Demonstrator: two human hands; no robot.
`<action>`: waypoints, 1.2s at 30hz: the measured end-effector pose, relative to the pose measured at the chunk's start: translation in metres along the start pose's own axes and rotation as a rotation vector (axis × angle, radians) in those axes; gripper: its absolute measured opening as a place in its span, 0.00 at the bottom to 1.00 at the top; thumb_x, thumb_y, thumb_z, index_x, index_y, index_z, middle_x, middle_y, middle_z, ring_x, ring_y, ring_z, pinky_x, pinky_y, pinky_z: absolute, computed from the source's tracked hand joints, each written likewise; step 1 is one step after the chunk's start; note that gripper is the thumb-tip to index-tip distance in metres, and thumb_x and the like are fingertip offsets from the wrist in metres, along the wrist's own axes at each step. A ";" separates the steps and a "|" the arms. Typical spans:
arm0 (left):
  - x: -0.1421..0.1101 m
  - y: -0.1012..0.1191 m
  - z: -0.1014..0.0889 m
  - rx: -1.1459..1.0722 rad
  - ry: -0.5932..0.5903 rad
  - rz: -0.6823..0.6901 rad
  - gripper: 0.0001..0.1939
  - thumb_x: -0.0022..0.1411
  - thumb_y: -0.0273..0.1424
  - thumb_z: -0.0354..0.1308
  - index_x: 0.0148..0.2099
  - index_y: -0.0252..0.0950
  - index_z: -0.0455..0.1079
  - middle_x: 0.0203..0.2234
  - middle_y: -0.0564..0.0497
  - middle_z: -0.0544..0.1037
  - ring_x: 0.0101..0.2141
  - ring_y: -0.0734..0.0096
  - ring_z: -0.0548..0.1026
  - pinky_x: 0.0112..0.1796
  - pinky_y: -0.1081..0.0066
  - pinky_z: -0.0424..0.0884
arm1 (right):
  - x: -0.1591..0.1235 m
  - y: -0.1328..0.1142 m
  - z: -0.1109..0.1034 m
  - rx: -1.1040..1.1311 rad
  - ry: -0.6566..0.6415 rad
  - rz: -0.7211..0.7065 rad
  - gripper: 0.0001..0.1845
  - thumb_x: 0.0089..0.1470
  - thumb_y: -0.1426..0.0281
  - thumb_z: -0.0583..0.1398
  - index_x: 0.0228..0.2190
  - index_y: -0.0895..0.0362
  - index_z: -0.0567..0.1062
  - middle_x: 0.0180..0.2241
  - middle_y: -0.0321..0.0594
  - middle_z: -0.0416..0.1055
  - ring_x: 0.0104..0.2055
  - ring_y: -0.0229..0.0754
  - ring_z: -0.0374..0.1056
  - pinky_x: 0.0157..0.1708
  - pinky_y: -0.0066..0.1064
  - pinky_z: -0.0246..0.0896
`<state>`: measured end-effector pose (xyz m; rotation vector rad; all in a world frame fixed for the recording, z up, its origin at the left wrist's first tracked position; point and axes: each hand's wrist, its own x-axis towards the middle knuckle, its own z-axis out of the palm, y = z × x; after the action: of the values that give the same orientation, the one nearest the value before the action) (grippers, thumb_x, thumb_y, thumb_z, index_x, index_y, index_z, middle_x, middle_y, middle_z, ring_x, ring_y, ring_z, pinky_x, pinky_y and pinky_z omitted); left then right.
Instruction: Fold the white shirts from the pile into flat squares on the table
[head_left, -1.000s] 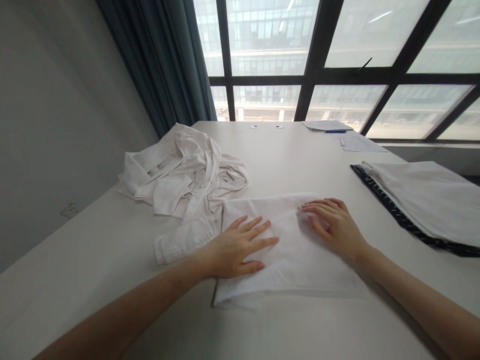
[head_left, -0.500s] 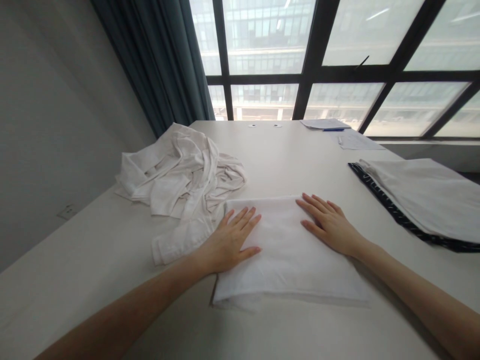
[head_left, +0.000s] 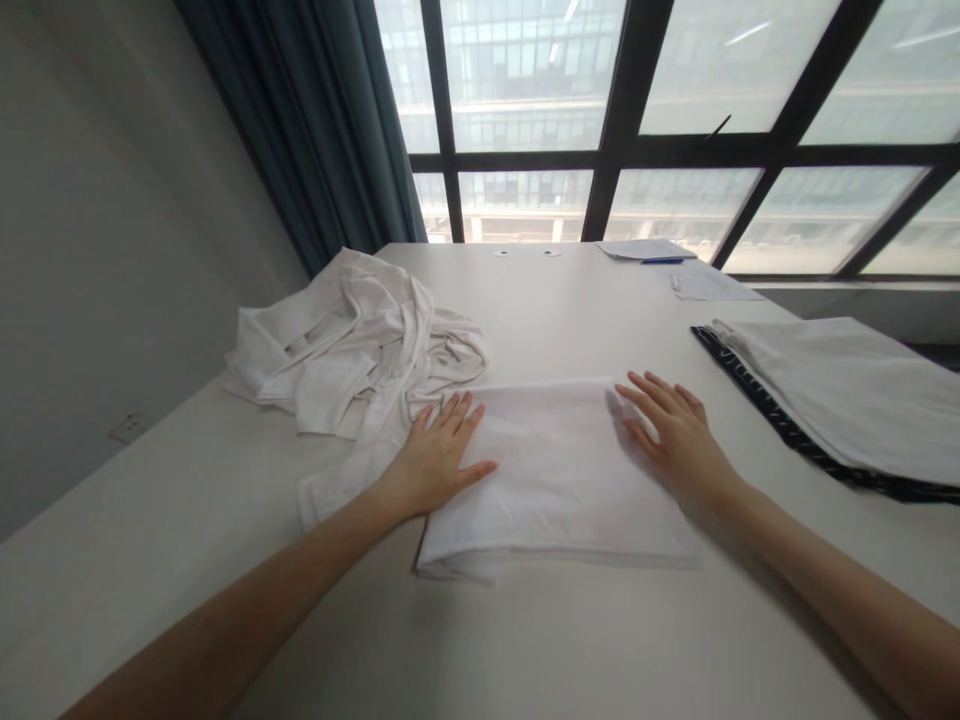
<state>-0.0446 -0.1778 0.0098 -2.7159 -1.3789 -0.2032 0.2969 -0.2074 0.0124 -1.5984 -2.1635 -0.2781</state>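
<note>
A folded white cloth (head_left: 551,480) lies flat on the white table in front of me, its near edge showing several layers. My left hand (head_left: 435,460) rests on the cloth's left edge, fingers spread and palm down. Over the right edge of the cloth, my right hand (head_left: 679,430) is slightly raised with its fingers loosely apart, and a shadow falls under it. Neither hand grips anything. Just left of the folded cloth sits a crumpled heap of white fabric (head_left: 360,335), partly behind my left hand.
At the right lies a stack of folded white cloth (head_left: 847,390) on a black patterned piece (head_left: 780,430). Papers (head_left: 649,249) and a blue pen (head_left: 662,262) lie at the table's far edge. A dark curtain (head_left: 307,120) and windows stand behind the table (head_left: 570,310).
My left hand has slid left to the cloth's edge. My right hand has moved right and lifted off the cloth. The cloth's near edge now sits a little farther from me.
</note>
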 end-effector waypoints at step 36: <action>-0.007 0.022 -0.007 -0.151 -0.136 0.286 0.45 0.60 0.56 0.53 0.69 0.31 0.49 0.68 0.35 0.48 0.67 0.49 0.45 0.62 0.48 0.45 | -0.009 -0.032 0.000 0.015 -0.117 -0.248 0.20 0.67 0.67 0.48 0.55 0.57 0.69 0.58 0.48 0.66 0.62 0.51 0.59 0.59 0.51 0.53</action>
<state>-0.0311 -0.1976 0.0149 -3.0622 -1.0208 -0.1056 0.2685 -0.2255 0.0113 -1.3677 -2.4508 -0.2478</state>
